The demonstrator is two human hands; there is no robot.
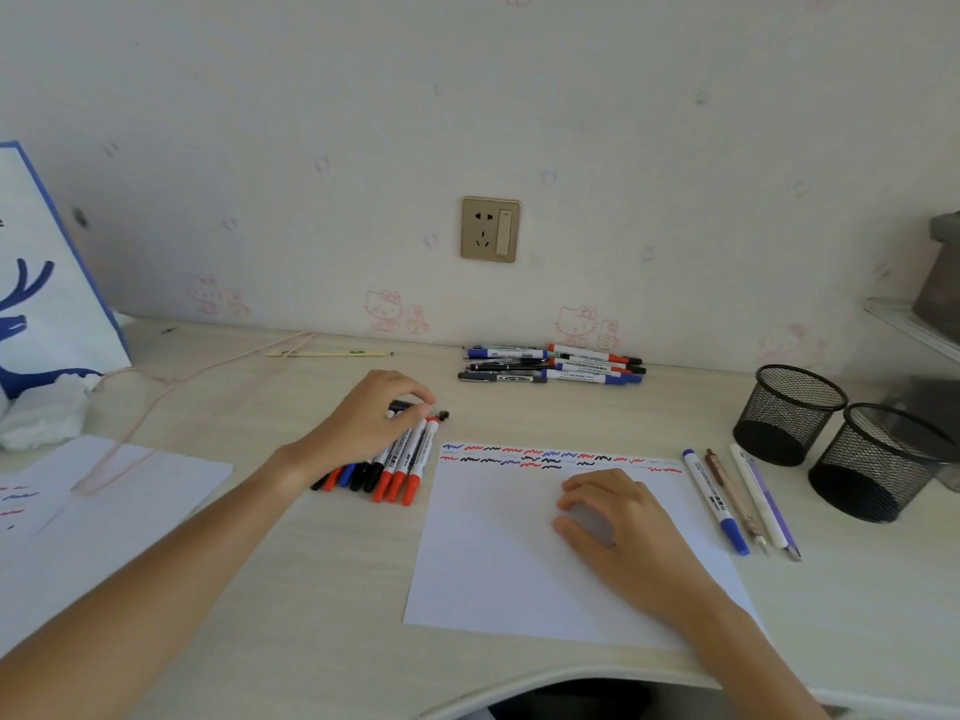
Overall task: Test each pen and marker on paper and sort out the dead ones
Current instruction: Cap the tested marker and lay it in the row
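Your left hand (371, 418) is curled over the red, blue and black marker bunch (387, 467), just left of the scribbled white paper sheet (519, 574). Can't tell if it's actually gripping one. Right hand (615, 522) rests loose on that sheet, holding nothing.

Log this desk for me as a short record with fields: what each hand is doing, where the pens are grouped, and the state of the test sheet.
left hand: fingers curled on the markers in the row left of the sheet
right hand: resting on the test sheet, holding nothing
test sheet marks: red, blue and black squiggles along its top edge
far pile: markers and pens by the wall
right group: four pens beside the sheet
mesh cups: two, black, far right; no pens visible inside
second sheet: at left, few marks
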